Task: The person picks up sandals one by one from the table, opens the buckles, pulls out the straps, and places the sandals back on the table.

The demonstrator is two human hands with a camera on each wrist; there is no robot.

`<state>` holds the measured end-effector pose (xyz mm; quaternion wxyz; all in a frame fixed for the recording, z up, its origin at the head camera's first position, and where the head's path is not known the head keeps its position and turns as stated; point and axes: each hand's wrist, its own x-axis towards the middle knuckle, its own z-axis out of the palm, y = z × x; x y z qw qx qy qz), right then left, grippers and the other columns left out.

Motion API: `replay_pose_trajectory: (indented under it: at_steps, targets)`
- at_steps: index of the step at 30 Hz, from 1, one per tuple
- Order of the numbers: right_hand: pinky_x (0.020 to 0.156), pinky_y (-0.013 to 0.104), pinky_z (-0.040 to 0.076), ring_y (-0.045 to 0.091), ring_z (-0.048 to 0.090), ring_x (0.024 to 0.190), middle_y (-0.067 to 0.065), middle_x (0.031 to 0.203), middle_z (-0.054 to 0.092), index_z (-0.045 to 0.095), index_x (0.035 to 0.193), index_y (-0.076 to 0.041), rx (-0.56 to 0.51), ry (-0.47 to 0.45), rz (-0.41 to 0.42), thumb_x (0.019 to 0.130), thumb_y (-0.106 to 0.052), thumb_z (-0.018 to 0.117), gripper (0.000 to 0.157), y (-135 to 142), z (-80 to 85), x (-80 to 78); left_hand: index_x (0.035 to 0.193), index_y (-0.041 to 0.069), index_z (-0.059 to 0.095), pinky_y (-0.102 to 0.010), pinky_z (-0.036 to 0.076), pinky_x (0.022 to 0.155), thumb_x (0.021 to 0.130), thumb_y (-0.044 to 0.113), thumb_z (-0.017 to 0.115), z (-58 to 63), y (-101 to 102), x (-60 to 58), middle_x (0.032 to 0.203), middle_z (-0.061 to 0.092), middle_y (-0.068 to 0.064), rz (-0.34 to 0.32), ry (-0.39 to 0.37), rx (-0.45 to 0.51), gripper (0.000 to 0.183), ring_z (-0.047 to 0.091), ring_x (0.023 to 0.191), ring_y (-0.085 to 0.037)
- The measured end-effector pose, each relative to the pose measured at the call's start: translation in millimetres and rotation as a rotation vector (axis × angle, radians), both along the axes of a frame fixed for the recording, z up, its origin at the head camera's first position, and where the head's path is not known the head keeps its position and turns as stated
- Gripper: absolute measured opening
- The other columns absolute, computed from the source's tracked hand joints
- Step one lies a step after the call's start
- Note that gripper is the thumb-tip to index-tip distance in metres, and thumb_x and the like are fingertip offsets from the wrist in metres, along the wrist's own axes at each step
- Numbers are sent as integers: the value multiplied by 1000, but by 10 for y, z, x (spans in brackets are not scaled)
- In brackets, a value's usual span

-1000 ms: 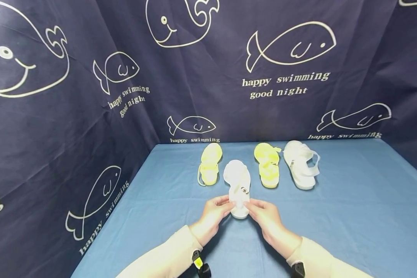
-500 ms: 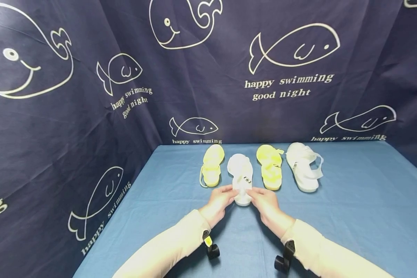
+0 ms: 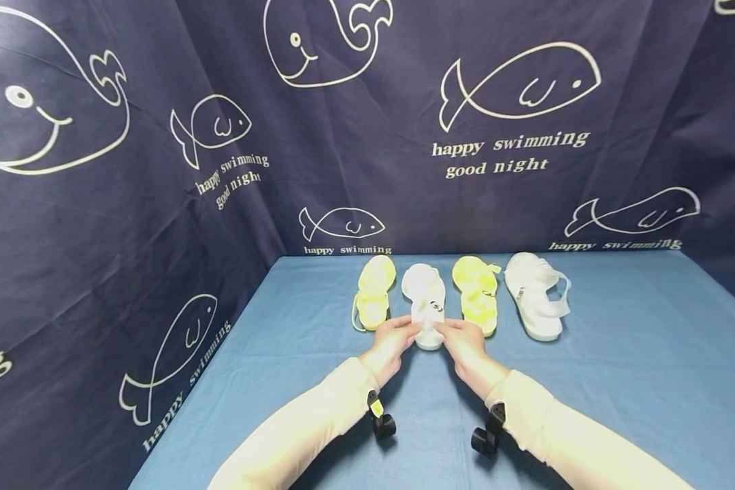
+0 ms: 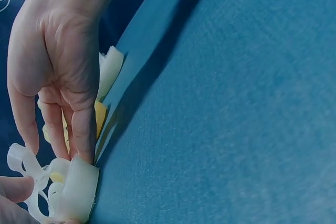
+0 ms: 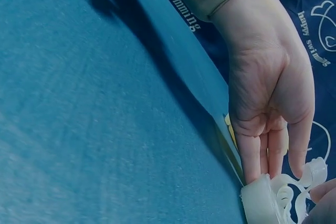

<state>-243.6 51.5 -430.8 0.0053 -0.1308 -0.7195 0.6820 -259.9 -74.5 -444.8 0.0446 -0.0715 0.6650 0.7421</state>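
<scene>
A white sandal (image 3: 425, 289) with a small dark emblem on its strap lies between the two yellow sandals, its narrow heel end toward me. My left hand (image 3: 392, 346) pinches the heel's left side, thumb on top and fingers along the edge. On the opposite side my right hand (image 3: 470, 350) pinches it the same way. In the left wrist view the right hand (image 4: 60, 61) reaches down to the heel (image 4: 79, 190), whose thick sole is right at the blue cloth. The right wrist view shows the left hand (image 5: 273, 82) from across.
One yellow sandal (image 3: 375, 299) is at left, another yellow sandal (image 3: 476, 296) at right, close to the right hand. Beyond it stands a second white sandal (image 3: 534, 296) with a loose strap. A dark fish-print curtain (image 3: 355, 150) borders the blue table (image 3: 625, 354) behind and at left.
Both hands have carried the white sandal forward, away from me, bringing it into line with the other sandals. The grip has stayed the same, and the head view has shifted slightly.
</scene>
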Motion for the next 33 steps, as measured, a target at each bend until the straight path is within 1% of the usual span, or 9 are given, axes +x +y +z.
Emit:
replay_pose_trajectory:
  at_steps: [3,6,10,13,17,23,26,29,33]
  targets:
    - [87,31,48,30,58,104,29,120,59,57,120,16,-1,-9,1,90,-12,62,41,-9,-13,-40,119,-12,61,-40,47,102,87,3,65,-14,5,-34,118,66,-22,14,-2,-3,36,63,101,-18]
    - [84,29,49,29,58,101,26,114,61,59,119,15,1,-22,-7,89,-12,62,40,-15,-33,-75,118,-11,62,-38,48,100,86,3,66,-35,3,-56,116,67,-20,30,-8,3,35,62,97,-15]
    - [81,28,48,28,57,101,25,115,61,59,119,14,8,-42,-16,89,-12,62,40,-26,-47,-104,118,-11,62,-35,49,98,86,3,67,-72,5,-80,117,66,-21,46,-11,13,35,62,95,-14]
    - [86,32,47,30,55,106,28,121,59,59,120,14,6,-56,-25,90,-12,62,40,-39,-48,-125,119,-11,61,-35,50,97,86,4,67,-104,14,-109,119,65,-21,59,-10,13,36,62,96,-15]
    - [90,34,46,30,55,107,28,122,59,60,118,13,-5,-57,-48,89,-12,63,38,-59,-61,-179,120,-11,61,-36,50,97,86,4,67,-125,30,-148,119,65,-22,87,-6,16,37,62,98,-15]
    - [94,36,46,30,55,108,28,120,60,61,117,13,-7,-32,-52,89,-11,63,37,-78,-54,-260,119,-11,62,-37,49,100,87,4,66,-88,44,-207,118,65,-22,113,2,6,35,62,99,-17]
    - [104,40,42,32,51,118,29,128,56,57,123,13,-12,-32,-49,91,-12,59,40,-60,-20,-275,121,-11,61,-37,48,102,88,6,65,-53,40,-237,122,63,-23,105,11,-9,36,61,107,-21]
    - [112,43,35,34,41,132,28,138,48,50,131,13,-24,-29,-41,95,-12,53,44,-21,38,-269,124,-11,58,-38,46,104,89,7,65,-2,36,-248,126,61,-24,105,15,-26,40,59,117,-28]
    - [114,42,34,34,35,140,26,145,42,45,137,11,-69,2,-33,97,-11,51,46,1,131,-253,130,-13,52,-41,42,108,90,6,62,71,22,-227,130,58,-26,107,36,-32,45,54,124,-34]
